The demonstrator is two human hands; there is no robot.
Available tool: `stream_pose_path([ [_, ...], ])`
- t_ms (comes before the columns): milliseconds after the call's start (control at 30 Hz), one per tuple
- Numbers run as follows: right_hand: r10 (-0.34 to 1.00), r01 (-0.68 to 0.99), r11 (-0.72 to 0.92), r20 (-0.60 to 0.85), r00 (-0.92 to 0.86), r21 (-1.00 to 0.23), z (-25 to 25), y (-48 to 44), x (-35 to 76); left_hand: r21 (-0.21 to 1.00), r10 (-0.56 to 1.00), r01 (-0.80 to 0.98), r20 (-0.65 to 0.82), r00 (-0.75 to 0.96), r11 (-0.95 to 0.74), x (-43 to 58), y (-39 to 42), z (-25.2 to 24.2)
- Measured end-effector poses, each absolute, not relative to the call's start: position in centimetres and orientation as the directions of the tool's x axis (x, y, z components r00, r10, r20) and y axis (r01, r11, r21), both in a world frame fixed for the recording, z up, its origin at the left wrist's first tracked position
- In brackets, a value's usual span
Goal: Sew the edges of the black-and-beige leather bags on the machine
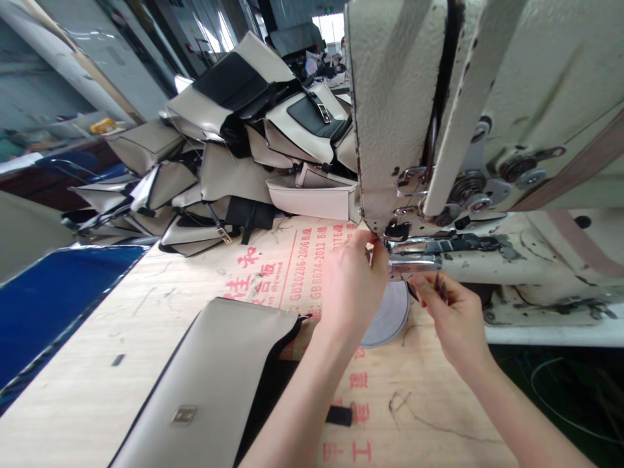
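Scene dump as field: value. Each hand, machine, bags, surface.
left hand: fingertips up by the needle area of the sewing machine; grip hidden
right hand: beside the end of the machine's lower arm, fingers around a small dark item, identity unclear
sewing machine: fills upper right
near bag: grey, metal clasp, lying beside the left forearm
bag pile: behind, grey and black
surface: plywood tabletop, red print, loose thread

The machine (394,97) is cream, flecked dark; the counter (146,312) pale tan with red lettering; the bags (236,172) beige and black; the disc (390,318) grey.
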State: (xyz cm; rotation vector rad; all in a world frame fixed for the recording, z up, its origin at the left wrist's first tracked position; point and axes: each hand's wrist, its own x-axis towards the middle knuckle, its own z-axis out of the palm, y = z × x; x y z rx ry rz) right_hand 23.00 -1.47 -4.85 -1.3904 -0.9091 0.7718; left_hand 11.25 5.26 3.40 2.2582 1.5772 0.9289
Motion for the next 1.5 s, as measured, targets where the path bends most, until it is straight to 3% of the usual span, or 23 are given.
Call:
stream_pose_path([
  [133,0.861,0.082,0.098,0.126,0.492,-0.992,-4.2,-1.2,23.0,0.534,0.906,0.752,0.374,0.2,-0.386,11.4,5.4,3.4],
  [333,0.8,0.353,0.254,0.401,0.447,-0.901,-2.6,0.9,23.2,0.536,0.907,0.749,0.363,0.213,-0.39,11.6,5.7,2.9],
  [467,0.747,0.553,0.249,0.521,0.412,-0.795,-2.3,2.7,23.6,0.547,0.906,0.735,0.354,0.23,-0.401,11.5,5.9,2.5],
  [800,0.771,0.758,0.12,0.541,0.336,-0.641,-1.5,3.6,23.7,0.519,0.876,0.715,0.378,0.298,-0.468,11.2,6.4,2.4],
  [1100,0.773,0.83,0.057,0.551,0.316,-0.555,-1.6,4.0,23.9,0.454,0.86,0.747,0.4,0.317,-0.486,11.1,6.5,2.3],
  [1300,0.751,0.827,0.108,0.591,0.296,-0.551,-1.9,4.1,24.1,0.441,0.846,0.735,0.398,0.355,-0.516,10.7,7.1,2.3],
  [1400,0.769,0.762,0.187,0.575,0.278,-0.62,-2.2,3.3,24.5,0.478,0.794,0.661,0.514,0.324,-0.579,9.6,6.0,2.3],
  [1500,0.869,0.582,0.288,0.463,0.175,-0.761,-2.6,1.7,24.7,0.446,0.716,0.616,0.633,0.295,-0.649,8.4,3.6,2.0],
])
